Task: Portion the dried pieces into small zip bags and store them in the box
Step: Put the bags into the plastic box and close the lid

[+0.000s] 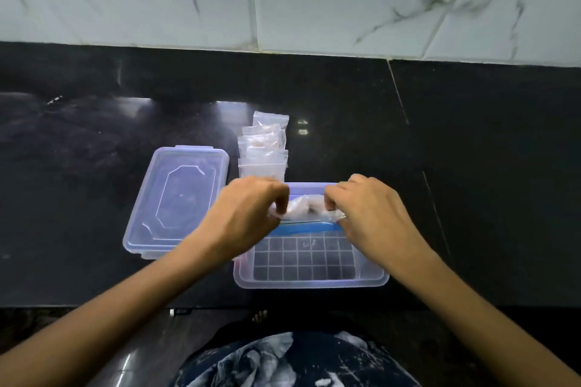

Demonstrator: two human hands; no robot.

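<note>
A clear plastic box (pixel 311 281) with a gridded bottom stands on the black counter in front of me. Above its far half I hold a larger zip bag (pixel 306 209) with a blue zip strip and pale dried pieces inside. My left hand (pixel 248 210) pinches the bag's left end and my right hand (pixel 367 214) pinches its right end. Just beyond the box lies a row of several small zip bags (pixel 264 148), overlapping, some showing pale pinkish pieces.
The box's clear lid (pixel 177 201) lies flat to the left of the box. A marble-tiled wall (pixel 314 0) rises behind the black counter (pixel 471 166). The counter's front edge runs just below the box.
</note>
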